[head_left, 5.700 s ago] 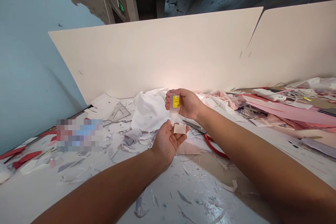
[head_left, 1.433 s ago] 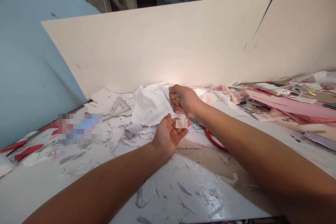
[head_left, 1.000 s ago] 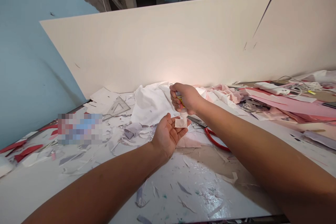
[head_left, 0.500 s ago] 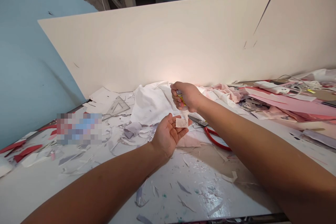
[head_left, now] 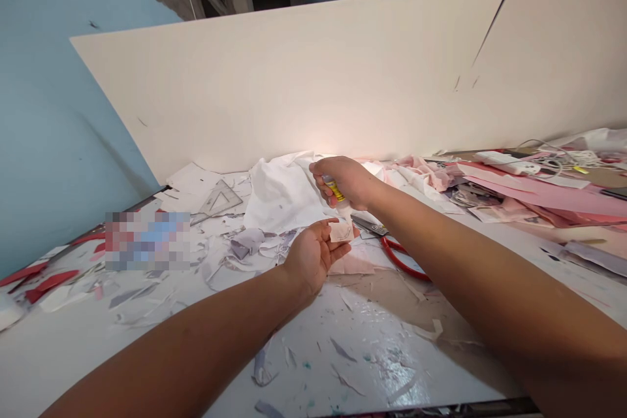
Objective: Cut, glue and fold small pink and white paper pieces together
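My left hand (head_left: 313, 255) is palm up over the table, with a small pale pink piece of fabric (head_left: 341, 232) held across its fingers. My right hand (head_left: 345, 179) is wrapped round a small squeeze bottle (head_left: 335, 189) with a yellow label. The bottle is tipped with its pale nozzle end down, just above the fabric piece; whether they touch I cannot tell. Red-handled scissors (head_left: 392, 248) lie behind and right of my left hand, partly hidden by my right forearm. A larger pale pink piece (head_left: 353, 262) lies beneath my left fingers.
White cloth (head_left: 281, 192) is heaped behind my hands. A clear set square (head_left: 221, 199) lies to the left among fabric scraps (head_left: 247, 241). At right are stacked pink sheets (head_left: 529, 186), a white power strip (head_left: 507, 162) and cables. White panels (head_left: 294, 85) stand along the table's back.
My right hand has shifted slightly left and down with the bottle, and the bottle's tilt has changed. The fabric piece in my left hand has tilted and moved slightly; scissors and scraps stay put.
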{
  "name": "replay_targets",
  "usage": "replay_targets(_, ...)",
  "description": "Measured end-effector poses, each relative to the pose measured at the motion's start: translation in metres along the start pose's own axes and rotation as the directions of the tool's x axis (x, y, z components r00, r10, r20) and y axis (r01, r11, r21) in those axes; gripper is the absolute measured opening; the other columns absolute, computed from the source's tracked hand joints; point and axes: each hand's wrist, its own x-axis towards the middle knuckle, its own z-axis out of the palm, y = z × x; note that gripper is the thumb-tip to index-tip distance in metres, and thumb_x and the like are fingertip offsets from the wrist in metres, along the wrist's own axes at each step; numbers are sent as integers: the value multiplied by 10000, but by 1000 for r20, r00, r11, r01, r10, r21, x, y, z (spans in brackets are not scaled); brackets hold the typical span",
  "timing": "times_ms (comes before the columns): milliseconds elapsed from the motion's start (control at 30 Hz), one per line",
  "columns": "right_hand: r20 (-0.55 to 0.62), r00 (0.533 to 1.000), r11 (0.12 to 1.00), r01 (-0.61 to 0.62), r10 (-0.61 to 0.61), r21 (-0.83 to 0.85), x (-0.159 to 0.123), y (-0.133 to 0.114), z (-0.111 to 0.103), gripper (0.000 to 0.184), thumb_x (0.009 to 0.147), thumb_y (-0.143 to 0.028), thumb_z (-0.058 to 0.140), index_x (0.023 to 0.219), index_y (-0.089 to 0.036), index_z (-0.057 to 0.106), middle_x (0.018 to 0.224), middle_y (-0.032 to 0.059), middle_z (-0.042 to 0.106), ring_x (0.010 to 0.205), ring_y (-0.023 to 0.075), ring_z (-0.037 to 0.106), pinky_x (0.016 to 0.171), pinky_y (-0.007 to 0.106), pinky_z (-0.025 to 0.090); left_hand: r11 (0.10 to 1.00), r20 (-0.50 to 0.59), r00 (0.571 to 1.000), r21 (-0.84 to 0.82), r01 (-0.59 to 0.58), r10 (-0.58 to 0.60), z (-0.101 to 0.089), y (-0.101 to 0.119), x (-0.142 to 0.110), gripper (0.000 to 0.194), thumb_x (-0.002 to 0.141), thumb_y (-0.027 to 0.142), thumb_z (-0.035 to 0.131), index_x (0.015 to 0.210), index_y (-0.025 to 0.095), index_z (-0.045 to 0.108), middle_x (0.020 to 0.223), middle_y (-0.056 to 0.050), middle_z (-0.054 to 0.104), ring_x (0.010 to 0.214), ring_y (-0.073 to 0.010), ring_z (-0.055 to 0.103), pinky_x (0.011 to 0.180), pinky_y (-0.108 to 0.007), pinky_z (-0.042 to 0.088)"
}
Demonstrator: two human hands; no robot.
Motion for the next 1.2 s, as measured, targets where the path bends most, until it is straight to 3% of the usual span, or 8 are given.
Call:
replay_targets(300,24,997,996,-67,69,-66,-2,-4,0,259,734,-333,501,530,-198,414,435,-42,421,348,94,416,399,230,337,999,16,1000,40,12,-13,2,1,-3,245,752,158,408,929,85,561,907,-153,664,859,-183,638,716,-247,484)
replay_targets(533,74,990,988,-109,117,-106,0,-1,1,269,728,-358,544,543,-193,439,468,-26,462,348,92,437,388,228,353,999,4,1000,35,3,-3,3,1,-4,206,744,161,417,811,96,601,818,-115,676,793,-180,651,656,-240,474)
replay_targets(733,113,991,987,-55,72,-153,0,-2,-2,247,730,-367,553,588,-189,456,493,-27,471,361,91,448,391,227,369,1000,0,1000,14,-7,7,4,3,-5,175,732,170,426,779,111,584,796,-108,681,784,-194,655,679,-263,469)
replay_targets(1067,-20,997,963,-75,73,-259,2,-6,-20,249,717,-394,554,632,-197,428,555,-3,513,448,118,505,421,230,368,998,20,998,-11,-62,62,0,0,-3,179,728,203,447,872,130,522,822,-121,681,783,-217,662,665,-270,473)
replay_targets(1200,-204,979,920,-73,-8,-386,-1,-8,-29,189,667,-270,591,788,-211,459,596,-2,547,494,124,485,420,219,325,996,15,996,23,-83,82,1,0,-5,203,730,219,442,870,115,547,792,-128,682,792,-216,654,673,-272,463)
